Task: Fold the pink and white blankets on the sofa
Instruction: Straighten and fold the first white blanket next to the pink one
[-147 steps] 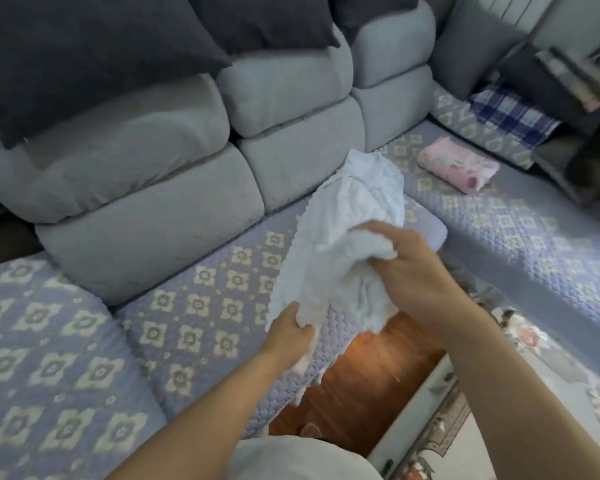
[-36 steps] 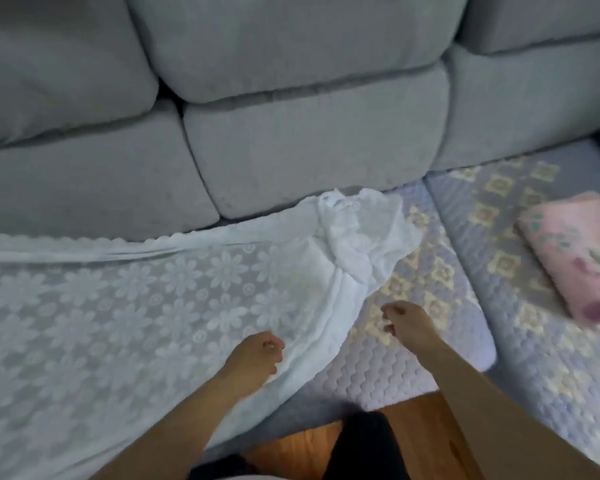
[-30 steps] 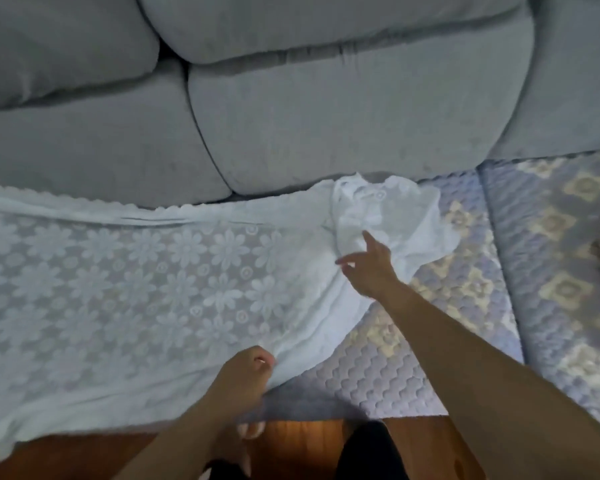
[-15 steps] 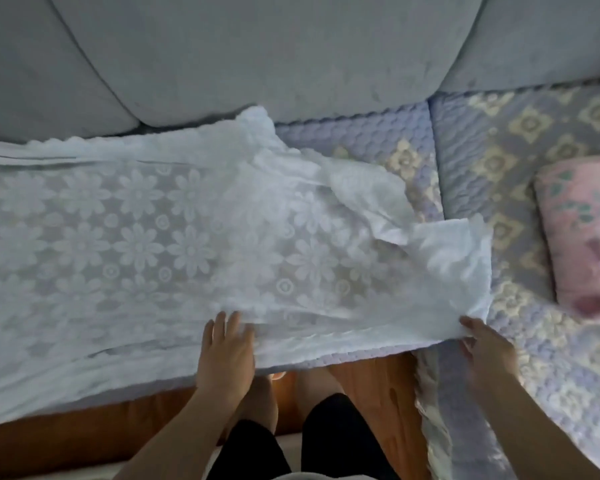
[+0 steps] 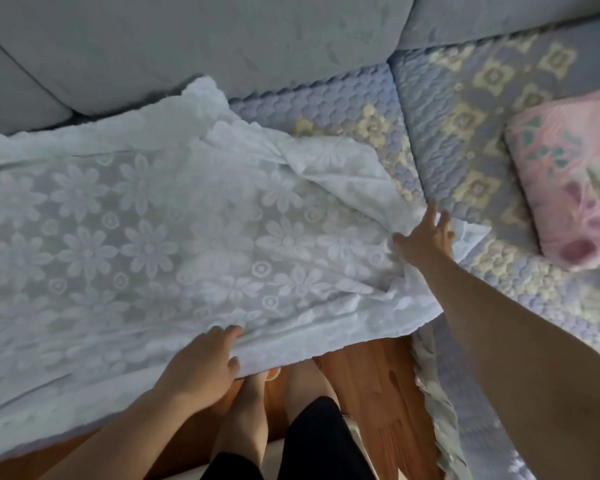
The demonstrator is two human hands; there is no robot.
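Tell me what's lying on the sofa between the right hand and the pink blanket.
In the head view, only bare quilted seat cover separates the right hand from the pink blanket.

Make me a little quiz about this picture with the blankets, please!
1. True or false: the pink blanket lies folded on the sofa, apart from the white blanket.
2. Which hand touches the white blanket's front edge? A) left hand B) right hand C) neither
3. Fill in: the white blanket has a pattern of ____.

Key:
1. True. It sits to the right, with bare sofa cover between them.
2. A. The left hand holds the front edge; the right hand rests on the crumpled right end.
3. Flowers.
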